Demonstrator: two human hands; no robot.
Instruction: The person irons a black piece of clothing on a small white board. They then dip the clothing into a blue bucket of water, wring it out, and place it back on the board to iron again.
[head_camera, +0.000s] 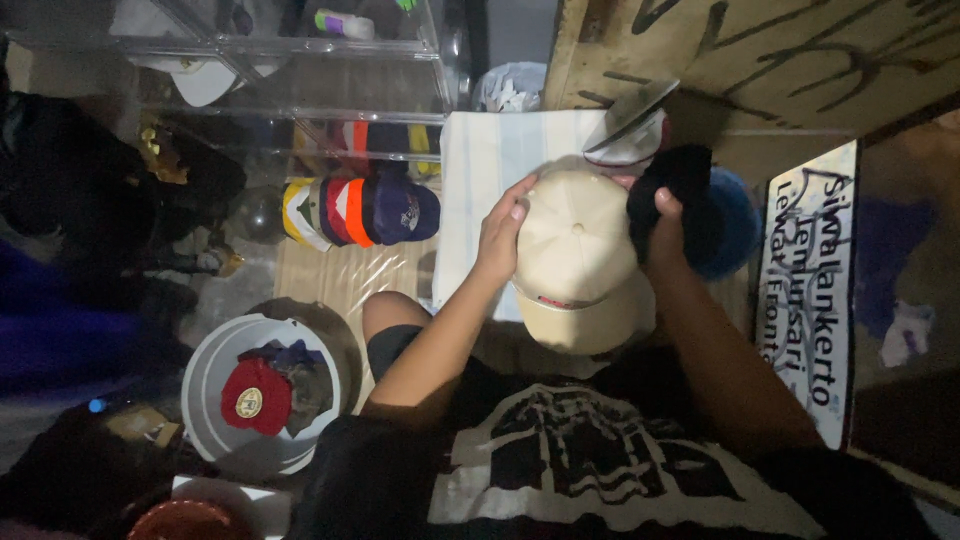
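Cap: beige cap (578, 260), crown up, brim toward the person, held over a white cloth (480, 170) between both hands, in front of the chest.
Left hand: left hand (500, 232) lies flat against the cap's left side, fingers (516, 195) together and stretched along the crown, pressing rather than pinching.
Right hand: right hand (665, 225) at the cap's right side, fingers closed on a dark cloth (672, 180) bunched against the crown; whether they also grip the cap itself, cannot tell.
Arms: both forearms come up from the lower edge and converge on the cap; left elbow bent above a bare knee (392, 325).
Progress: by the look of it, the cap is mid-handling, with the dark cloth at its crown; nothing shows it finished or set aside.
Behind the cap: a white-and-grey cap (628, 135) lies tilted at the cloth's far corner; a blue fuzzy thing (730, 225) sits just beside the right hand.
Left of the cloth: a row of caps (360, 210), red, white, orange and navy, nested on their sides on the floor below a clear shelf (300, 80).
Near left: a white bucket (205, 385) holds a red cap (255, 397) and darker ones.
Right: a lettered white sign (810, 300) lies beside the right forearm.
Light: dim; the edges of the scene are too dark to read.
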